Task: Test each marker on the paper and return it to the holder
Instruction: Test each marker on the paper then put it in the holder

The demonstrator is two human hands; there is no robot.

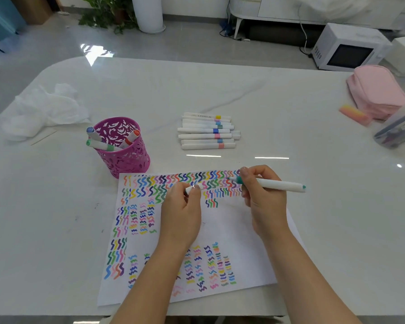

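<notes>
White green-tipped marker lies gripped in the right hand over the squiggle-covered white paper sheet; the left hand pinches a small white cap.

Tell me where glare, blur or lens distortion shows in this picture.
Head view: two thin glare strips lie on the glossy table between the markers and the paper; the wide lens curves the table's edges; the clear box at the right edge is blurred; the squiggles are sharp.

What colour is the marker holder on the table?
The holder is magenta-pink; the head view shows it.
</notes>
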